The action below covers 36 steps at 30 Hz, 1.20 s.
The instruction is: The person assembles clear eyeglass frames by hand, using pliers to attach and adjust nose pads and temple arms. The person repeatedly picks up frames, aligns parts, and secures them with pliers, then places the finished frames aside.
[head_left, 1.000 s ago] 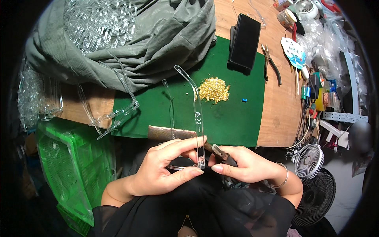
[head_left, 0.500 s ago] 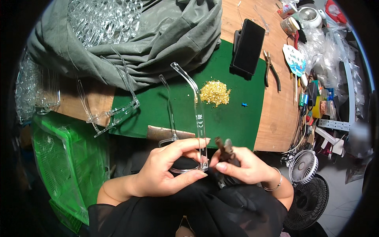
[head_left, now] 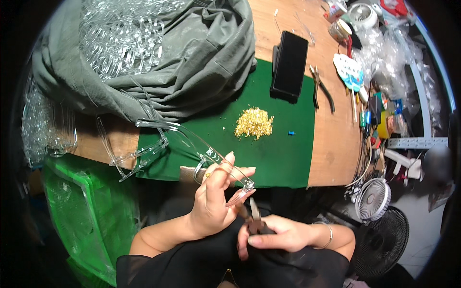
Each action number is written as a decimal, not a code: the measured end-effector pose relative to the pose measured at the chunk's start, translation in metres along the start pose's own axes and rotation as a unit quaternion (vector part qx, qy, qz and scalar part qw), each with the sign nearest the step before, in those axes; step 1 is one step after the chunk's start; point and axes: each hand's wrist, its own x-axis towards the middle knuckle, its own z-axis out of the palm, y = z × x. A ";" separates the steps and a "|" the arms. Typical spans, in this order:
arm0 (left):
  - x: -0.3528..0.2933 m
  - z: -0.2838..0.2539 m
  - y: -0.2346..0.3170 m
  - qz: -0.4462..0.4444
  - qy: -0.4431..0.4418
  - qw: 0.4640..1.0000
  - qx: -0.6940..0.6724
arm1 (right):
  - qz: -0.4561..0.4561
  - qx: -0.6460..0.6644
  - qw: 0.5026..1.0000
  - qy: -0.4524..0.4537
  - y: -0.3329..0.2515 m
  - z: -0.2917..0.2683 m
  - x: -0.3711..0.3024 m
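A clear plastic eyeglass frame is gripped in my left hand; its long temple arm slants up and left over the green mat, its hinge end by my fingertips. Fingers hide part of the frame's front. Close below that hinge, my right hand is closed on pliers, whose jaws point up toward the frame. Whether the jaws touch it, I cannot tell. Past my hands, a heap of small gold-coloured metal bits lies on the green mat.
Another clear frame rests at the mat's left edge. Behind it bulges a grey cloth around many clear frames. A black phone, red-and-black-handled pliers and a blue pin lie rightward. Green crates stand left, fans right.
My left hand has turned the eyeglass frame, so its temple now tilts left instead of standing upright. My right hand has shifted down and left with the pliers. The view has moved slightly.
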 end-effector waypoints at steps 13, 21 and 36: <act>-0.016 0.003 -0.012 0.108 0.067 0.974 0.188 | 0.022 0.143 0.985 0.096 0.005 0.001 0.017; -0.017 0.005 -0.019 0.108 0.055 0.972 0.203 | 0.001 0.131 0.983 0.129 0.009 -0.001 0.021; -0.010 0.008 -0.016 0.024 -0.023 0.949 0.313 | -0.022 0.164 0.971 0.175 0.021 -0.007 0.034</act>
